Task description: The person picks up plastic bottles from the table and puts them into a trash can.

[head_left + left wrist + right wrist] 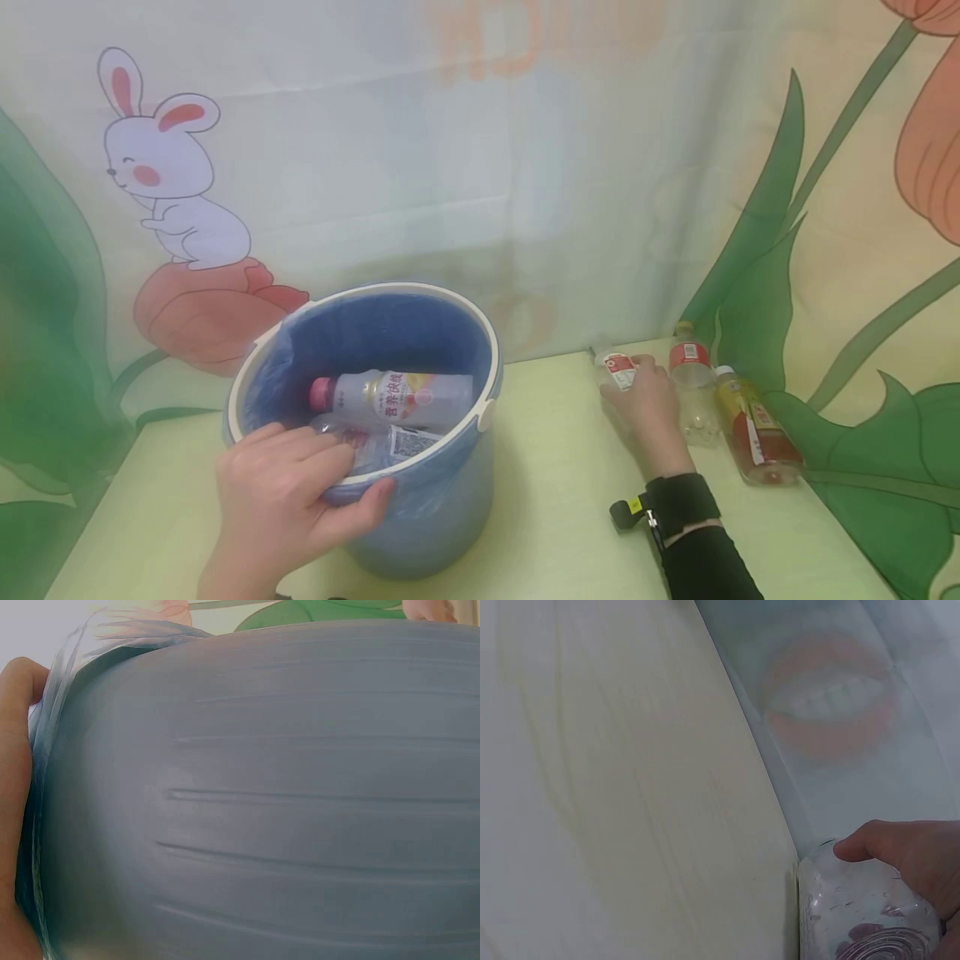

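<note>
My left hand (277,492) grips the near rim of a blue bucket (420,529), fingers over the edge and thumb outside. A thin blue liner bag covers the rim. Inside lie a white bottle (431,400) with a pink cap and a clear bottle, partly hidden by my hand. At the table's back edge, my right hand (647,408) holds a clear plastic bottle (619,372) with a red and white label. The right wrist view shows the round base of this clear bottle (870,904), with my thumb (862,841) against its side.
Right of my right hand, another clear bottle (699,408) with a red label lies on the pale green table (555,500). Beside it is a bottle (761,437) of reddish-brown drink with a yellow label. A printed curtain (525,183) hangs behind the table.
</note>
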`<control>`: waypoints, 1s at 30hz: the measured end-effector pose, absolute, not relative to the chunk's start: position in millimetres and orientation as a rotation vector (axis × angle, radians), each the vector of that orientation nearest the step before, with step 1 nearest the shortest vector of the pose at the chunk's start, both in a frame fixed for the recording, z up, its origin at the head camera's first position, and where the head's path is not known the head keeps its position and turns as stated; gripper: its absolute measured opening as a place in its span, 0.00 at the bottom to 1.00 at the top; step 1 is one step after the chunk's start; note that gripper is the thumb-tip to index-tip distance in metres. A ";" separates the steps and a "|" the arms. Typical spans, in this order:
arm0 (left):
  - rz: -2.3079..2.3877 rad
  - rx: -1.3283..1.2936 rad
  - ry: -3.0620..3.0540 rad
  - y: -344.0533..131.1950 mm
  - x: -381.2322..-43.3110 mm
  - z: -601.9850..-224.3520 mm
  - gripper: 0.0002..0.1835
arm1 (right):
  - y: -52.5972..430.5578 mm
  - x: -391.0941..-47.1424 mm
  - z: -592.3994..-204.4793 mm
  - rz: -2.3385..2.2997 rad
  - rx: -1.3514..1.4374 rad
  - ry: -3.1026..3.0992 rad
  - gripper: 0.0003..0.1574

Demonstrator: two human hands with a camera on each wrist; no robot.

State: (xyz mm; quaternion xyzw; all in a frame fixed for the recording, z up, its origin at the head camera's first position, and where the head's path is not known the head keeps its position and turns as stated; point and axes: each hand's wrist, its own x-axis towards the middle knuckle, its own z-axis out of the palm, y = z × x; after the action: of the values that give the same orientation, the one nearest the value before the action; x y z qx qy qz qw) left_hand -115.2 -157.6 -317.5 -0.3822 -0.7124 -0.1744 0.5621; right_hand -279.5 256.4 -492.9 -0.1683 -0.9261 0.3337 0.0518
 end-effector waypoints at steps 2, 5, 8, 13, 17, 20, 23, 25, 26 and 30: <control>-0.411 -0.900 -1.675 -157.6 -115.1 -317.3 0.32 | 256.1 -279.3 -492.4 1.026 -0.517 -2.813 0.52; -0.408 -0.900 -1.678 -157.6 -115.0 -317.2 0.32 | 255.9 -279.0 -492.2 1.029 -0.516 -2.810 0.52; -0.406 -0.901 -1.680 -157.7 -115.0 -317.2 0.32 | 256.3 -279.2 -493.2 1.032 -0.509 -2.808 0.52; -0.402 -0.903 -1.676 -157.7 -115.0 -317.1 0.32 | 257.6 -279.5 -495.0 1.075 -0.506 -2.794 0.53; -0.404 -0.904 -1.683 -157.5 -114.9 -317.1 0.32 | 260.1 -280.4 -496.9 1.114 -0.497 -2.778 0.53; -0.407 -0.907 -1.690 -157.4 -114.8 -317.1 0.32 | 261.2 -280.1 -496.5 1.131 -0.481 -2.771 0.52; -0.408 -0.909 -1.692 -157.5 -114.9 -317.2 0.32 | 260.8 -278.7 -494.1 1.146 -0.461 -2.767 0.52; -0.408 -0.909 -1.689 -157.6 -115.1 -317.4 0.32 | 260.5 -277.7 -491.9 1.161 -0.445 -2.766 0.52; -0.408 -0.908 -1.689 -157.7 -115.2 -317.5 0.32 | 260.6 -277.2 -490.9 1.173 -0.440 -2.763 0.52; -0.405 -0.904 -1.690 -157.8 -115.4 -317.8 0.32 | 261.9 -276.2 -486.1 1.206 -0.412 -2.750 0.52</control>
State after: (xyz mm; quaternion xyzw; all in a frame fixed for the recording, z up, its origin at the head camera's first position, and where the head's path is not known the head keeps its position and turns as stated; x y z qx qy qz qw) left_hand -115.4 -157.8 -317.8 -0.3832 -0.7163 -0.1716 0.5573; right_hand -276.2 261.9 -486.1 -0.1357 -0.9059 0.3974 0.0554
